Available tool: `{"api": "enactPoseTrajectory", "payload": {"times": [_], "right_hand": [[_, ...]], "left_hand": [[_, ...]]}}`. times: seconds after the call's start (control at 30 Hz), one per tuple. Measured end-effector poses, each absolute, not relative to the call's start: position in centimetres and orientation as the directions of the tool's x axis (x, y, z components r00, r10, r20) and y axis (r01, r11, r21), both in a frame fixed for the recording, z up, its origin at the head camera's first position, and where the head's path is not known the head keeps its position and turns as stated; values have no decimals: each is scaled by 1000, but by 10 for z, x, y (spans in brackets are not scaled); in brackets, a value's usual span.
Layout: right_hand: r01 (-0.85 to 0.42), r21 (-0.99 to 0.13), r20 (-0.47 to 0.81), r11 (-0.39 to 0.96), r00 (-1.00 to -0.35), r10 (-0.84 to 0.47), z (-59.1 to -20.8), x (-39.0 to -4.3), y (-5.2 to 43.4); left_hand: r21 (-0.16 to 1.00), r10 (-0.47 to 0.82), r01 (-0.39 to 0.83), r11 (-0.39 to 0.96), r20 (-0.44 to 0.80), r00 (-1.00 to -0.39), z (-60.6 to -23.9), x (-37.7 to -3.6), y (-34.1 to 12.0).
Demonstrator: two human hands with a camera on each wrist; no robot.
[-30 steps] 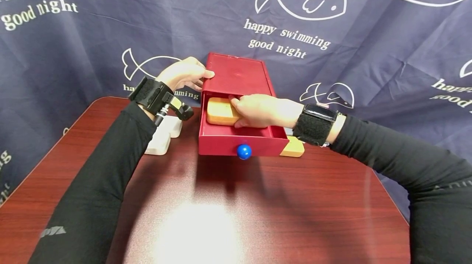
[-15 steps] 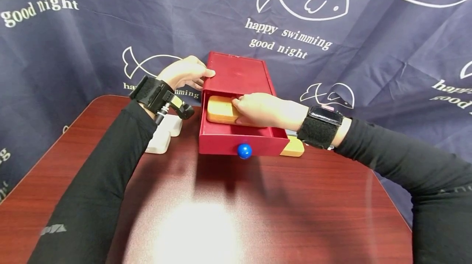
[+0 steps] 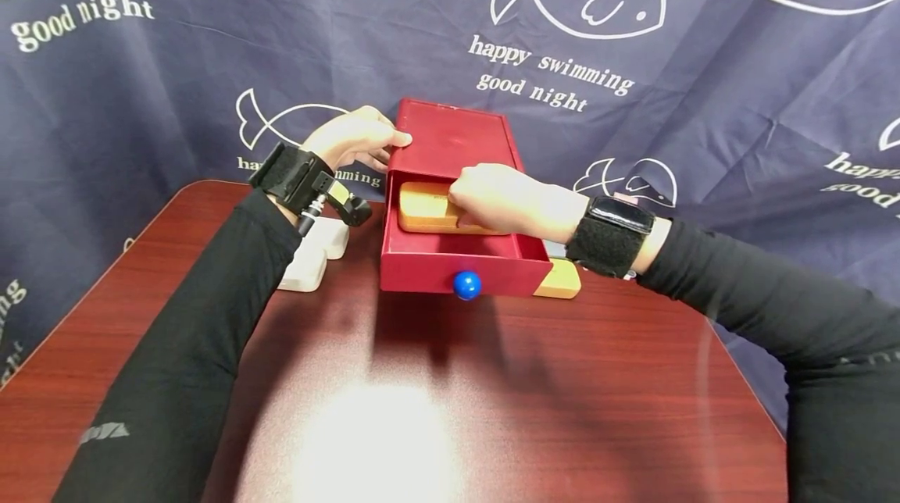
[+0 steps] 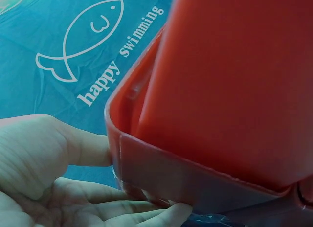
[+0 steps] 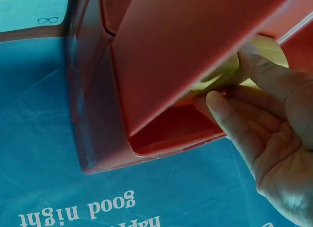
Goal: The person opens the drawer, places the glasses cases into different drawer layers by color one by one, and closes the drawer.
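Note:
A red drawer box [image 3: 453, 140] stands on the table with its drawer [image 3: 457, 272] pulled out toward me, a blue ball knob [image 3: 467, 285] on the front. My left hand [image 3: 358, 136] grips the box's left side, thumb at the top edge; the left wrist view shows its fingers [image 4: 142, 215] against the outside wall. Inside the drawer lies a yellow glasses case [image 3: 424, 208]. My right hand [image 3: 516, 202] reaches in and holds its right part. In the right wrist view, thumb and fingers [image 5: 266, 73] are at the yellow case [image 5: 222, 75], partly hidden by the red panel.
Left of the box lie white cases [image 3: 305, 262]. Another yellow case [image 3: 560, 280] sits on the table at its right, partly hidden. A pale case with a glasses mark [image 5: 34, 11] shows in the right wrist view. A dark blue printed curtain [image 3: 703, 81] hangs behind.
The right hand has risen slightly and turned, its fingertips now less visible in the head view. The yellow case has shifted very little. The left hand keeps its place on the box.

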State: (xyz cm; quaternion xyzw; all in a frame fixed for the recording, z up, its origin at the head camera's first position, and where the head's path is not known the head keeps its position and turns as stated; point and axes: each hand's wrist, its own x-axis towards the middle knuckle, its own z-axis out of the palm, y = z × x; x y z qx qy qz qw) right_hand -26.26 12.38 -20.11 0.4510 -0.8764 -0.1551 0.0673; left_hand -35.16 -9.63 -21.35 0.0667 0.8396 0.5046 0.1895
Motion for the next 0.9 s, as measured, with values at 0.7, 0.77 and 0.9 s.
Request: {"api": "enactPoseTrajectory", "payload": {"times": [0.7, 0.77, 0.9], "right_hand": [[-766, 336, -66, 548, -599, -798, -195, -265, 116], [-764, 338, -73, 549, -604, -794, -194, -265, 116], [-758, 335, -104, 560, -621, -777, -190, -264, 115]], "left_hand": [[864, 292, -106, 492, -278, -915, -214, -354, -94], [866, 296, -104, 490, -278, -914, -214, -354, -95], [867, 298, -95, 489, -268, -916, -215, -354, -96]]}}
